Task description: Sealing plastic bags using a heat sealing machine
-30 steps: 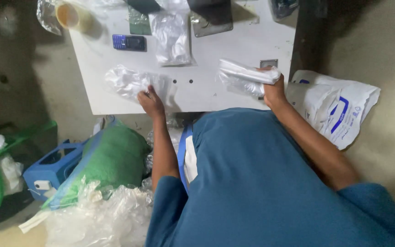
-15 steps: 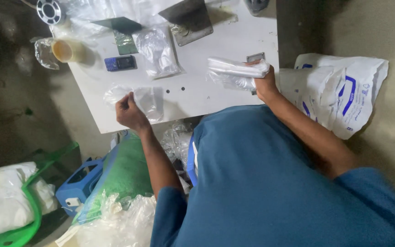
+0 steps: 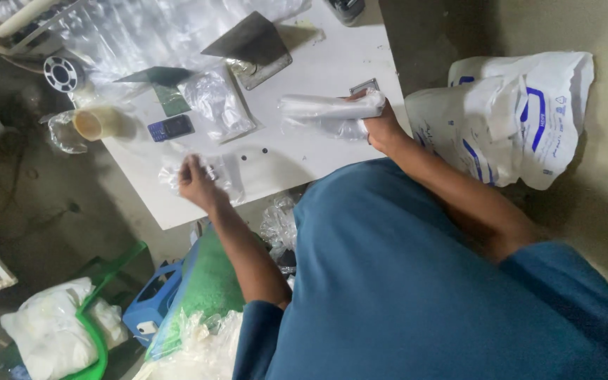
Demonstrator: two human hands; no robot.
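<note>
A white bench [image 3: 297, 151] stands over a dim concrete floor, seen from above the person's blue-shirted chest. At the bench's left edge sit a roll of tape [image 3: 100, 123] and a small dark phone [image 3: 170, 128], with a clear bag [image 3: 216, 105] just beyond them and a grey metal plate [image 3: 251, 46] toward the far side. Near the front left corner, the left hand [image 3: 195, 184] is closed, pinching a small clear packet [image 3: 212, 172] that lies flat on the bench; its contents are too small to make out. Toward the right edge, the right hand [image 3: 381, 127] grips one end of a bundle of clear plastic bags [image 3: 328, 109]. The bundle's long axis runs roughly along the bench's width, its free end pointing left toward the centre. The step looks like sorting or bagging small items; the next move would seem to call for freeing one bag from the bundle. Off the right edge lies a white printed sack [image 3: 508, 112].
</note>
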